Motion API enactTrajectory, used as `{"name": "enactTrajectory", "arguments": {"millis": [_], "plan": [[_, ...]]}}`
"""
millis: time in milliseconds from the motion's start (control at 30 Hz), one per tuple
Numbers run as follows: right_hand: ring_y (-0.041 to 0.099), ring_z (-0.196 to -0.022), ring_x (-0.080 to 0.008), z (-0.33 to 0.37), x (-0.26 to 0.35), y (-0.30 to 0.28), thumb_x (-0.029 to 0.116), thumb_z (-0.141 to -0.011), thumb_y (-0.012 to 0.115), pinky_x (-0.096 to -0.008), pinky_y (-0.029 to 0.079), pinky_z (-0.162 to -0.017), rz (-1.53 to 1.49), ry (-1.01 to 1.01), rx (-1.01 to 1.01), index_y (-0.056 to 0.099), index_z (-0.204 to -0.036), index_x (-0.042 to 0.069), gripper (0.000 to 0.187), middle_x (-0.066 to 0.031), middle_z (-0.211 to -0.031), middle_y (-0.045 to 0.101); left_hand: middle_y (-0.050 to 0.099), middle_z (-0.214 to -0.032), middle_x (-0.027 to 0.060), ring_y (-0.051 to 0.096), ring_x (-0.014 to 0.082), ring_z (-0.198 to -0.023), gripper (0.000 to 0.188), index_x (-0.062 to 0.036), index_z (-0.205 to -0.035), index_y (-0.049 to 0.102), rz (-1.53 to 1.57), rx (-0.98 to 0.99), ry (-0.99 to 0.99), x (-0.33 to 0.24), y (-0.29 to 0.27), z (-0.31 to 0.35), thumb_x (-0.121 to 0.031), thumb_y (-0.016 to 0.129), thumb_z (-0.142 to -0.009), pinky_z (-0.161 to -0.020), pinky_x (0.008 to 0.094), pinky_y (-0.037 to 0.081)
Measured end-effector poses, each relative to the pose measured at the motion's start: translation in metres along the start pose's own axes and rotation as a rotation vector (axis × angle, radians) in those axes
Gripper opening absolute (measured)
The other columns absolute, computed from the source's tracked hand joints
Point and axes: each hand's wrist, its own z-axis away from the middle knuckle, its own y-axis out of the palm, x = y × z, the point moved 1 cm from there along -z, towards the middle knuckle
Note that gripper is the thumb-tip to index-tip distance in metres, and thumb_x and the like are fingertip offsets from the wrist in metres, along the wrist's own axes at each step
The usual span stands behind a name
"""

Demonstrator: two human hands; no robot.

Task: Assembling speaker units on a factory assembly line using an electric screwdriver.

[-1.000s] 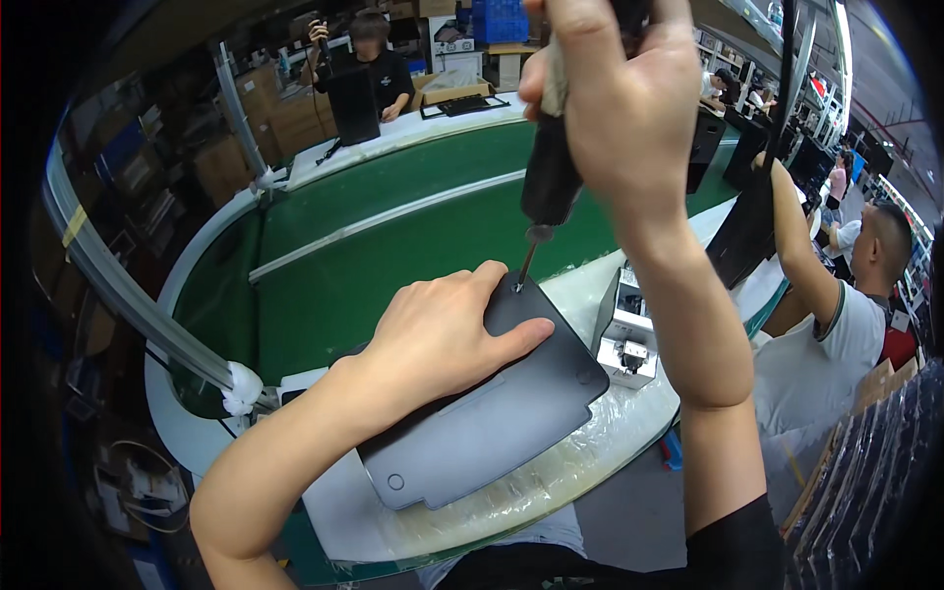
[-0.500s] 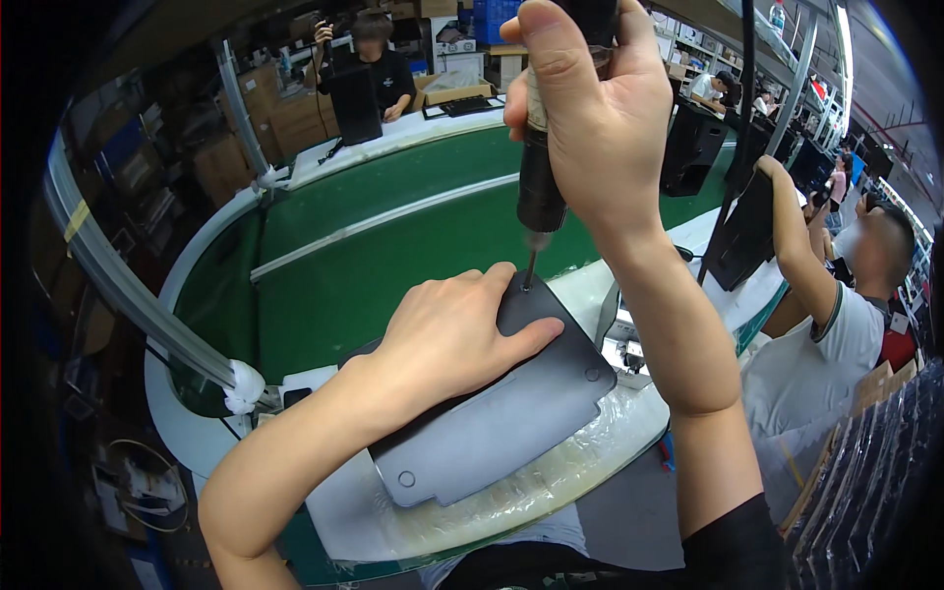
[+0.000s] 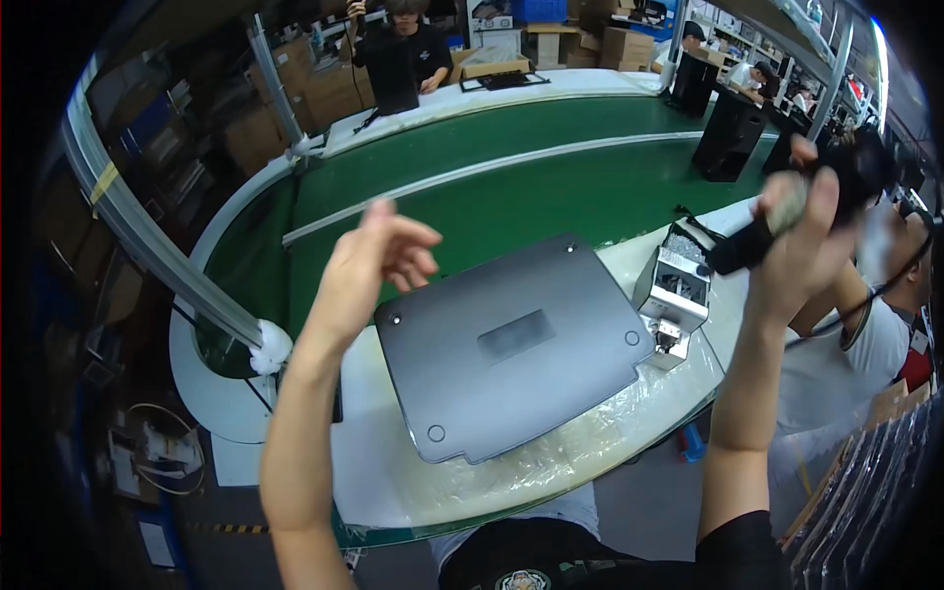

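Note:
A dark grey flat panel (image 3: 511, 383) with a notched near edge lies on the plastic-wrapped pad in front of me. Small screws show at its two far corners, and round marks at the two near ones. Above the panel's far left corner, my left hand (image 3: 369, 258) is lifted off it, fingers loosely bent and apart, holding nothing visible. My right hand (image 3: 801, 241), blurred by motion, grips a black electric screwdriver (image 3: 742, 248) off to the right, its tip pointing left. Below that tip stands a metal box like a screw feeder (image 3: 678, 290).
A green conveyor belt (image 3: 393, 211) with a metal rail curves beyond the pad (image 3: 531, 472). A metal post (image 3: 157, 246) rises at the left. Black speaker-like cabinets (image 3: 728, 136) stand on the belt at the far right. Co-workers are across the belt and close by at the right.
My left hand has lifted off the panel and moved left. My right hand has swung the screwdriver away from the panel's far corner to the right. The whole panel and the metal box now show.

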Motion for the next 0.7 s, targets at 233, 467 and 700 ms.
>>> {"name": "enactTrajectory", "arguments": {"millis": [233, 467, 700], "plan": [[0.055, -0.058, -0.0087, 0.1, -0.096, -0.097, 0.011, -0.097, 0.055, -0.0218, 0.047, -0.053, 0.217, 0.197, -0.067, 0.036, -0.124, 0.001, 0.035, -0.0107, -0.101, 0.06, 0.066, -0.094, 0.0089, 0.06, 0.0166, -0.088, 0.064, 0.0006, -0.101, 0.067, 0.579, -0.407, 0.075, 0.132, 0.053, 0.072, -0.048, 0.026, -0.105, -0.083, 0.0294, 0.046], [0.057, -0.068, -0.009, 0.153, -0.156, -0.129, 0.007, -0.095, 0.058, -0.0219, 0.05, -0.062, 0.395, 0.142, 0.018, 0.026, -0.139, 0.001, 0.055, -0.011, -0.109, 0.059, 0.065, -0.095, 0.0072, 0.058, 0.0154, -0.087, 0.063, 0.0009, -0.098, 0.066, -0.001, -0.571, 0.018, 0.074, 0.053, 0.024, -0.047, 0.026, -0.105, -0.082, 0.0295, 0.045], [0.057, -0.064, -0.0093, 0.147, -0.113, -0.121, 0.006, -0.096, 0.054, -0.0224, 0.048, -0.056, 0.278, 0.337, -0.005, 0.028, -0.137, 0.0, 0.049, -0.0119, -0.11, 0.06, 0.058, -0.069, 0.0286, 0.061, 0.04, -0.072, 0.072, 0.0123, -0.077, 0.056, -0.698, -0.167, -0.106, 0.046, 0.076, -0.037, -0.045, 0.022, -0.105, -0.072, 0.0455, 0.046]]}}
